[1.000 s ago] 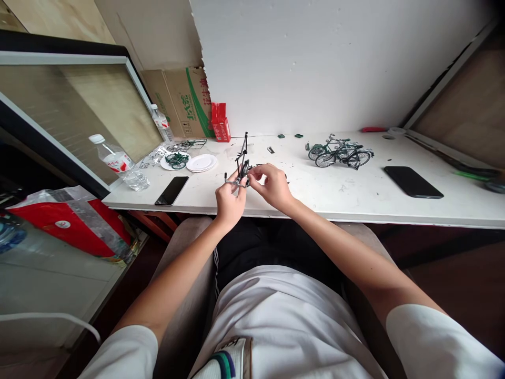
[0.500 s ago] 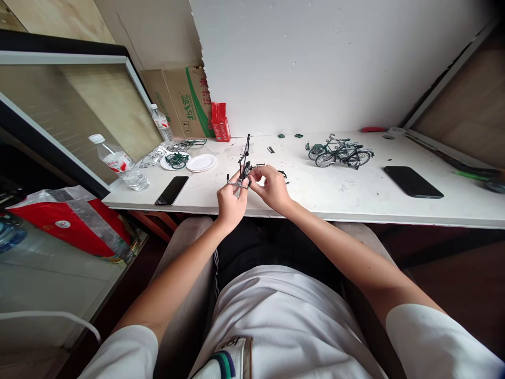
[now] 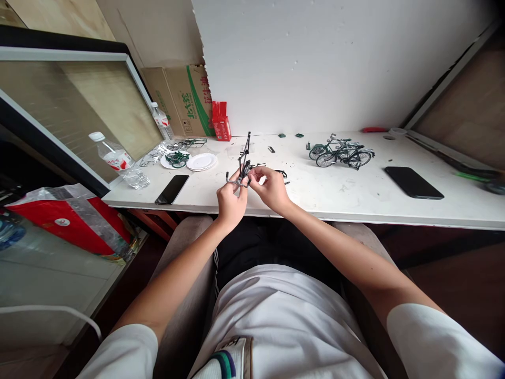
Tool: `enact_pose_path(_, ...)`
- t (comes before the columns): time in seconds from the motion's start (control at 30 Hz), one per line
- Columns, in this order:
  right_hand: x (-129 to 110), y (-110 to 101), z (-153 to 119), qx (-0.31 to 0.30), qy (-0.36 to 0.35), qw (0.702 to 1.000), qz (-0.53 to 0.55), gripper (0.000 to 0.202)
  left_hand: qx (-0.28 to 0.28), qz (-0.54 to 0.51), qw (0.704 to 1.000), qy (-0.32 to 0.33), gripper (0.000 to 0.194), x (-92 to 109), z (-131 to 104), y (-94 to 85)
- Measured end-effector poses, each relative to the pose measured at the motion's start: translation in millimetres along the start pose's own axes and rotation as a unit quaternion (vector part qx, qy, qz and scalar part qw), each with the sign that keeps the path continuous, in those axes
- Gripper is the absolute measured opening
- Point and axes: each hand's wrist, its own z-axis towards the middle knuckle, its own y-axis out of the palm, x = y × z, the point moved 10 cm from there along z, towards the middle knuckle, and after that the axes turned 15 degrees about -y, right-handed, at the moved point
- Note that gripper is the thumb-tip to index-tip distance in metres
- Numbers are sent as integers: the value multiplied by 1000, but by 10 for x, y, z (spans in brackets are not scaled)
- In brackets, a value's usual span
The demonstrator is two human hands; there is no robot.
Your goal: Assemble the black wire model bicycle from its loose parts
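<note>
Near the front edge of the white table (image 3: pixel 315 202), my left hand (image 3: pixel 231 202) is closed round a dark model bicycle frame (image 3: pixel 245 152) with a grey handlebar toward me. The frame stands up above the fingers. My right hand (image 3: pixel 271 190) touches the frame from the right, thumb and forefinger pinched at it; what they hold is too small to make out. Dark small parts (image 3: pixel 282 173) lie on the table just behind my right hand, partly covered by it. Assembled model bicycles (image 3: pixel 341 152) stand together to the right.
At the left are a black phone (image 3: pixel 172 190), white plates (image 3: pixel 201 162), green wheel parts (image 3: pixel 177 159) and a water bottle (image 3: pixel 124 164). A red box (image 3: pixel 221 123) stands by a carton (image 3: pixel 183 102). Another phone (image 3: pixel 413 182) lies at the right.
</note>
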Motion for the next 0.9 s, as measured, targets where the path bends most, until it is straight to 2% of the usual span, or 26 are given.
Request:
enact_pose_path(0.13, -8, -12, 0, 9, -6, 1000, 1, 21, -4, -10, 1000, -4, 54, 1, 29, -11)
enact_pose_path(0.37, -92, -42, 7, -1, -88, 994, -68, 18, -2, -58, 998, -21, 46, -63, 126, -61)
enact_pose_path(0.5, -119, -56, 18, -9, -107, 992, -73, 16, -7, -72, 996, -48, 44, -142, 159, -60)
enact_pose_path(0.9, -202, -18, 50, -90, -180, 965, -168, 6, -61, -100, 991, -62, 50, -234, 225, 11)
